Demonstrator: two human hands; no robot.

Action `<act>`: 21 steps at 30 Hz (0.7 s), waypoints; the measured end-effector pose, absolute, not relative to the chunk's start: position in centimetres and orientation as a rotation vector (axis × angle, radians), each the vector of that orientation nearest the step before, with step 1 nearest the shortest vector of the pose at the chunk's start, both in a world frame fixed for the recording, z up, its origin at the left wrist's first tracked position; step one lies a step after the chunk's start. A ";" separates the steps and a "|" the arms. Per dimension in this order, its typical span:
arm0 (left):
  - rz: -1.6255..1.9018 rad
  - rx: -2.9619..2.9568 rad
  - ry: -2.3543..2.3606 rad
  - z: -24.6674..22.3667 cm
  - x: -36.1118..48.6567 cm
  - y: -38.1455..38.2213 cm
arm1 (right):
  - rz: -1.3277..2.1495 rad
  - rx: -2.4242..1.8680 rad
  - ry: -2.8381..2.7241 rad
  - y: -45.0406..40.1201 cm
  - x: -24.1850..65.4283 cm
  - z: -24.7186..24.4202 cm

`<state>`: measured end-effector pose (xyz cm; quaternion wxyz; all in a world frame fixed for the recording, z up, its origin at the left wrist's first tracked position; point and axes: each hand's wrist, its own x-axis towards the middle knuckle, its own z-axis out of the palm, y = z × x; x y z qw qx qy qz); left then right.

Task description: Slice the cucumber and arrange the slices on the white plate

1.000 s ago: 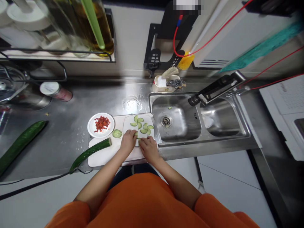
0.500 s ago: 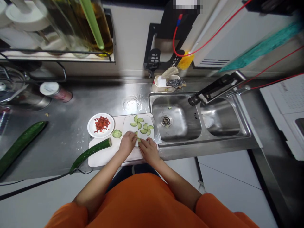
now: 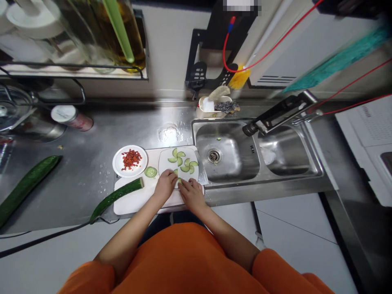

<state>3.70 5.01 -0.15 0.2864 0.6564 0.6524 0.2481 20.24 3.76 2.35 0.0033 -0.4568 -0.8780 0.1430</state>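
Half-moon cucumber slices [image 3: 185, 168] lie in curved clusters on a white square plate [image 3: 164, 157], which rests on a white cutting board [image 3: 124, 207]. At the plate's near left, my left hand [image 3: 165, 185] is closed, its fingertips at a small cucumber slice [image 3: 175, 172]. My right hand [image 3: 192, 193] has its fingers bent over the near edge, pinching another slice [image 3: 179, 180]. Left of the plate sits a stack of round cucumber slices [image 3: 150, 172]. A cut cucumber [image 3: 118, 198] lies across the board's left side. My fingers hide part of the plate.
A white dish [image 3: 115, 165] of chopped red pieces stands at the board's back left. A whole cucumber [image 3: 27, 185] lies far left on the steel counter [image 3: 82, 163]. To the right is a double sink [image 3: 235, 153] with a faucet [image 3: 269, 118]; a sponge holder [image 3: 211, 110] stands behind.
Both hands stay almost in place over the plate; the fingers shift only slightly at the slices. Nothing else has visibly moved.
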 end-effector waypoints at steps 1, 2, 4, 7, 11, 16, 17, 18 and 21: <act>0.660 1.758 1.740 -0.2 3.7 5.0 | 0.448 -1.434 -2.749 3.7 20.2 2.4; 0.657 1.760 1.736 -0.2 3.7 5.0 | 0.446 -1.434 -2.747 3.7 20.2 2.4; 0.653 1.766 1.730 -0.2 3.7 4.9 | 0.438 -1.430 -2.742 3.7 20.2 2.4; 0.663 1.770 1.728 -0.2 3.6 4.9 | 0.425 -1.430 -2.727 3.7 20.2 2.4; 0.704 1.768 1.725 -0.3 3.5 4.7 | 0.423 -1.431 -2.696 3.7 20.2 2.5; 0.752 1.754 1.720 -0.3 3.4 4.7 | 0.417 -1.436 -2.670 3.7 20.2 2.7; 0.763 1.752 1.721 -0.4 3.4 4.7 | 0.412 -1.433 -2.667 3.7 20.2 2.8; 0.772 1.752 1.723 -0.4 3.4 4.7 | 0.408 -1.427 -2.666 3.7 20.2 2.9; 0.791 1.758 1.724 -0.3 3.4 4.6 | 0.400 -1.414 -2.659 3.8 20.2 3.1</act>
